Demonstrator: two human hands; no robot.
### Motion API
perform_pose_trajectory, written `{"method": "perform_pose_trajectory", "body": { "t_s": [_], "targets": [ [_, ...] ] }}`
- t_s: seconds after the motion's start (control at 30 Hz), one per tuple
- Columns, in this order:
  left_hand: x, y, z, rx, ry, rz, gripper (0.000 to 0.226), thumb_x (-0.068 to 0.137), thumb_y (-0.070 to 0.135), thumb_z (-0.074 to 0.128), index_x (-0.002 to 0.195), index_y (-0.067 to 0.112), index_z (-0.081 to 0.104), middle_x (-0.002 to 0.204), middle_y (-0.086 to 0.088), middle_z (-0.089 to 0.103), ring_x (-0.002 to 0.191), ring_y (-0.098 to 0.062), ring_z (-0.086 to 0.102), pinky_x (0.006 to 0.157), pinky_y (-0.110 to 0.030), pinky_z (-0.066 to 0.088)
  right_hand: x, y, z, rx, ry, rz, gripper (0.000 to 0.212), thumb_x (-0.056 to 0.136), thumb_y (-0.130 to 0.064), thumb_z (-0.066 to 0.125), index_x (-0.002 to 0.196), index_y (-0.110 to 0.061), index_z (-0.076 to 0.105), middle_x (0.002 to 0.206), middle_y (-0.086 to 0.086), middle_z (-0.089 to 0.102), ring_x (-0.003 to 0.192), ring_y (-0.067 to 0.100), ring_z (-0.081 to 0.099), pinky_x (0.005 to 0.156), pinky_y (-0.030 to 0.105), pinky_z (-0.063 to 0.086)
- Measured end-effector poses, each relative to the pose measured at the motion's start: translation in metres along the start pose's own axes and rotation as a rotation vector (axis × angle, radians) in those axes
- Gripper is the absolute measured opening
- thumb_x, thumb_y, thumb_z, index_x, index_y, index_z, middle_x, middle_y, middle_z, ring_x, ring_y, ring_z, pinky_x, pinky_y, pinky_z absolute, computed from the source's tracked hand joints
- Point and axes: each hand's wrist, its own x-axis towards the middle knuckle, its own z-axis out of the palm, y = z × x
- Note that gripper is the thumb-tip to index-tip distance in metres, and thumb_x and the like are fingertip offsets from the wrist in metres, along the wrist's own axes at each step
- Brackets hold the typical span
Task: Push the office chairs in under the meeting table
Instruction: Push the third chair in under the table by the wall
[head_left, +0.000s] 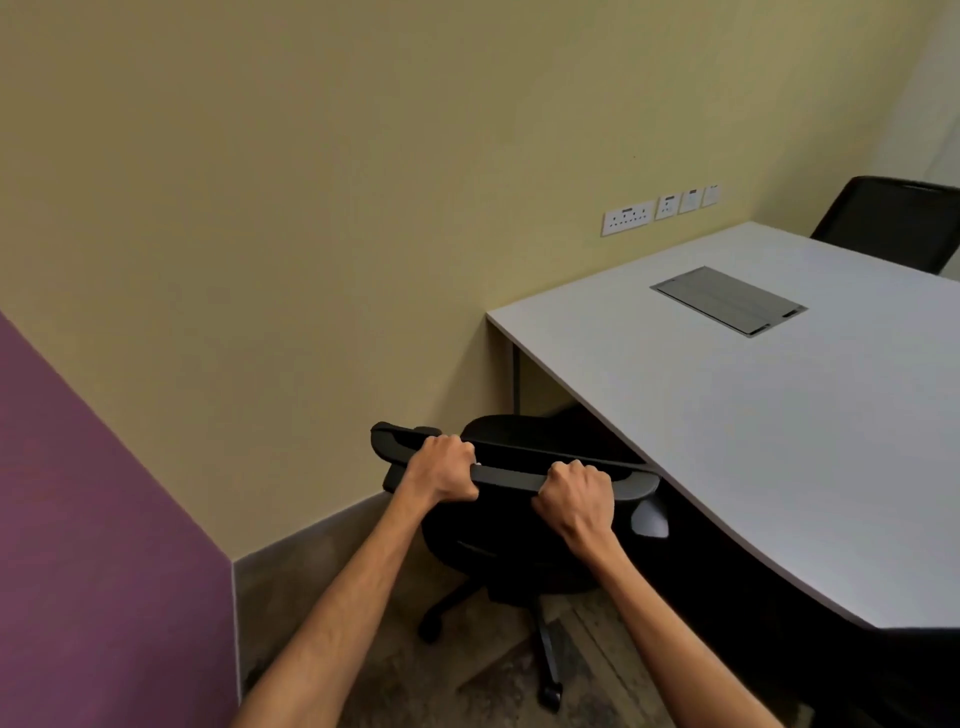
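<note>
A black office chair (519, 540) on castors stands at the near left corner of the white meeting table (727, 415). Its seat is partly under the table's edge and its backrest faces me. My left hand (441, 470) grips the top rail of the backrest near its left end. My right hand (574, 501) grips the same rail further right, close to the table edge. A second black chair (893, 223) stands at the table's far side, only its backrest showing above the top.
A yellow wall with a row of white sockets (628, 217) runs close behind the chair and table. A purple wall (93, 545) closes the left side. A grey cable hatch (727, 300) is set into the tabletop. Patterned carpet (363, 597) lies underfoot.
</note>
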Motion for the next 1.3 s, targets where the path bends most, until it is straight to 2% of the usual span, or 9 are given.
{"method": "perform_pose_trajectory", "body": {
  "t_s": [0.1,0.3,0.47,0.67,0.8,0.97,1.1,1.23,1.3],
  "targets": [
    [0.03,-0.029,-0.003,0.015,-0.012,0.048,0.01,0.051,0.028,0.052,0.05,0.018,0.049,0.044,0.007,0.038,0.045,-0.02,0.042,0.056,-0.031,0.043,0.021,-0.02,0.007,0.005,0.012,0.07,0.036,0.069,-0.019,0.054,0.049,-0.02,0.024,0.046,-0.006,0.026,0.041,0.016,0.027,0.045,0.029,0.015],
    [0.094,-0.063,-0.007,0.027,-0.061,0.143,0.014,0.051,0.028,0.053,0.048,0.017,0.044,0.044,0.005,0.037,0.047,-0.025,0.046,0.055,-0.031,0.044,0.071,-0.034,0.025,-0.005,0.017,0.178,0.028,0.072,-0.019,0.056,0.053,-0.018,0.036,0.049,0.001,0.047,0.045,0.024,0.05,0.047,0.029,0.024],
    [0.154,-0.084,-0.012,0.024,-0.055,0.222,0.023,0.055,0.026,0.058,0.048,0.02,0.037,0.046,0.006,0.038,0.05,-0.027,0.047,0.058,-0.03,0.039,0.123,-0.034,0.033,-0.052,0.045,0.266,0.033,0.072,-0.02,0.057,0.05,-0.02,0.032,0.044,-0.006,0.028,0.039,0.016,0.027,0.045,0.029,0.016],
    [0.217,-0.098,-0.01,0.04,-0.059,0.322,0.021,0.05,0.029,0.053,0.046,0.018,0.036,0.045,0.004,0.035,0.049,-0.027,0.043,0.056,-0.031,0.036,0.173,-0.028,0.042,-0.041,0.053,0.346,0.041,0.07,-0.019,0.059,0.049,-0.022,0.023,0.044,-0.008,0.021,0.039,0.014,0.019,0.045,0.028,0.013],
    [0.261,-0.105,-0.01,0.051,-0.089,0.362,0.018,0.051,0.029,0.055,0.051,0.012,0.049,0.046,0.001,0.041,0.051,-0.029,0.051,0.055,-0.031,0.038,0.205,-0.024,0.048,-0.024,0.08,0.414,0.045,0.063,-0.015,0.06,0.046,-0.023,0.019,0.041,-0.009,0.016,0.037,0.01,0.012,0.044,0.025,0.006],
    [0.32,-0.121,-0.008,0.094,-0.058,0.422,0.023,0.057,0.026,0.062,0.068,0.008,0.069,0.064,-0.01,0.065,0.064,-0.032,0.061,0.059,-0.032,0.041,0.249,-0.026,0.061,-0.059,0.094,0.53,0.045,0.062,-0.014,0.061,0.045,-0.022,0.02,0.039,-0.007,0.02,0.037,0.011,0.012,0.044,0.025,0.005],
    [0.359,-0.135,-0.007,0.091,-0.048,0.499,0.02,0.061,0.025,0.063,0.069,0.007,0.065,0.071,-0.014,0.066,0.072,-0.036,0.062,0.062,-0.033,0.037,0.284,-0.031,0.07,-0.099,0.06,0.613,0.041,0.068,-0.018,0.059,0.046,-0.022,0.025,0.041,-0.008,0.021,0.038,0.01,0.015,0.044,0.025,0.007],
    [0.399,-0.153,-0.01,0.065,-0.062,0.59,0.012,0.061,0.024,0.063,0.064,0.015,0.056,0.07,-0.014,0.066,0.071,-0.036,0.062,0.064,-0.033,0.037,0.317,-0.04,0.078,-0.122,0.071,0.707,0.035,0.068,-0.021,0.063,0.049,-0.019,0.033,0.043,-0.003,0.04,0.038,0.015,0.028,0.044,0.025,0.006],
    [0.417,-0.162,-0.011,0.057,-0.071,0.626,0.012,0.06,0.024,0.064,0.064,0.014,0.057,0.066,-0.012,0.064,0.069,-0.036,0.062,0.062,-0.031,0.036,0.333,-0.046,0.08,-0.126,0.078,0.737,0.039,0.067,-0.021,0.063,0.046,-0.019,0.03,0.041,-0.005,0.03,0.037,0.012,0.022,0.044,0.025,0.007]
  ]
}}
